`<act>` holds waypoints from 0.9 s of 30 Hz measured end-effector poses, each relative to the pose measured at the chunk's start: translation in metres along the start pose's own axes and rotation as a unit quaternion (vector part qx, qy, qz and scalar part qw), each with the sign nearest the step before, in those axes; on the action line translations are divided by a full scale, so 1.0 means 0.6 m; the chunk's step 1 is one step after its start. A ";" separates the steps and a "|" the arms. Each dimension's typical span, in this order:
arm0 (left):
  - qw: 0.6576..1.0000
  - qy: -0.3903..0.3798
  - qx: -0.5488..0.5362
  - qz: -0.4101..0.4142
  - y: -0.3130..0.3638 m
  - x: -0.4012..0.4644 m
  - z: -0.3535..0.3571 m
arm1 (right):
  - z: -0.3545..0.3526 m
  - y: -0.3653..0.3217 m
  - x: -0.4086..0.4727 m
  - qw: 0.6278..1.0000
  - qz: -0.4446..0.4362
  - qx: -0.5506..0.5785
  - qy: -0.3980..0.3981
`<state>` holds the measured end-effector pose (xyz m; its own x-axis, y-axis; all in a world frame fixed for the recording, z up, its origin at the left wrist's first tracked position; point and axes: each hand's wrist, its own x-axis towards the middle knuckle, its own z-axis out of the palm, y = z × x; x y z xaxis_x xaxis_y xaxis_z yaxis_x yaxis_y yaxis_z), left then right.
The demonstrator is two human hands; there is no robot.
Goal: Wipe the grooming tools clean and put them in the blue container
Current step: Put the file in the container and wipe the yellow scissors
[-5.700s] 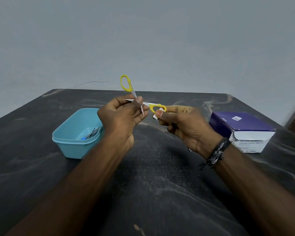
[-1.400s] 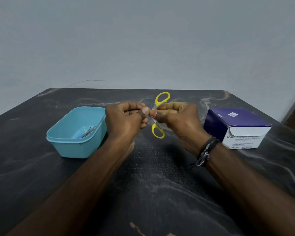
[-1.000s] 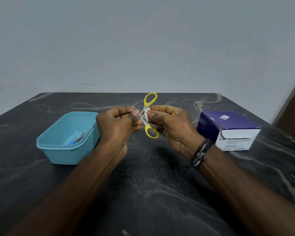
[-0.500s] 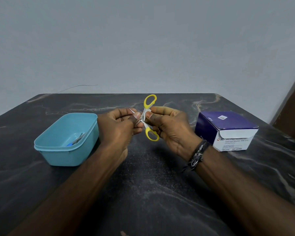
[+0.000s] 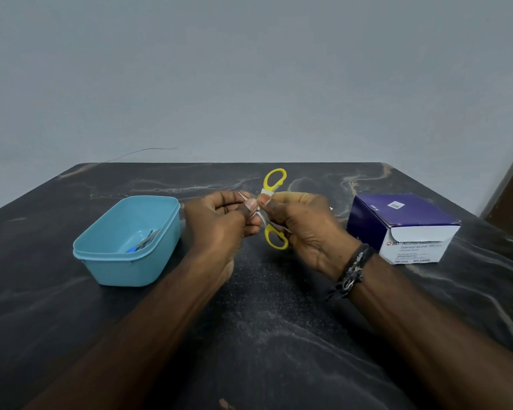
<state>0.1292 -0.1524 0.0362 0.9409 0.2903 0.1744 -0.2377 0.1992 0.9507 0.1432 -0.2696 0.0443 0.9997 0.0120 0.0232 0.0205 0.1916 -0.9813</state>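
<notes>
Head view: yellow scissors pinched between both hands above the table

Small scissors [image 5: 271, 213] with yellow loop handles are held in the air over the middle of the dark marbled table [image 5: 264, 335], blades spread open. One handle loop points up and away, the other hangs down toward the person. The left hand [image 5: 219, 229] closes its fingers [image 5: 251, 206] on the blade end, where a silver tip pokes out past the thumb. The right hand [image 5: 302, 229] pinches the scissors near the pivot with thumb and forefinger, and a bit of white material shows between those fingers against the metal; what it is cannot be told for sure. A dark braided bracelet [image 5: 351, 269] sits on the right wrist.

To the left of the hands, near but not touching, stands the blue container [image 5: 125, 266], open-topped, on the table. Inside it lie a few thin metal tools [image 5: 145, 239], one with a blue part. On the right side of the table stands a purple and white box [image 5: 403, 229] printed with "Alcohol Swabs", its flap shut. A plain grey wall [image 5: 249, 78] rises behind the table.
</notes>
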 end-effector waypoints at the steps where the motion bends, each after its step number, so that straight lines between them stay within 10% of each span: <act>1: 1.000 -0.002 -0.004 0.000 0.001 0.000 0.001 | 0.000 -0.002 0.000 1.000 -0.004 0.003 0.006; 27: 1.000 -0.025 0.011 -0.013 -0.003 0.007 -0.006 | -0.004 0.004 0.003 0.998 -0.022 -0.041 0.045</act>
<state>0.1330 -0.1482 0.0341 0.9578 0.2378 0.1615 -0.2079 0.1851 0.9605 0.1453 -0.2717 0.0416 0.9951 -0.0840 0.0526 0.0615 0.1082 -0.9922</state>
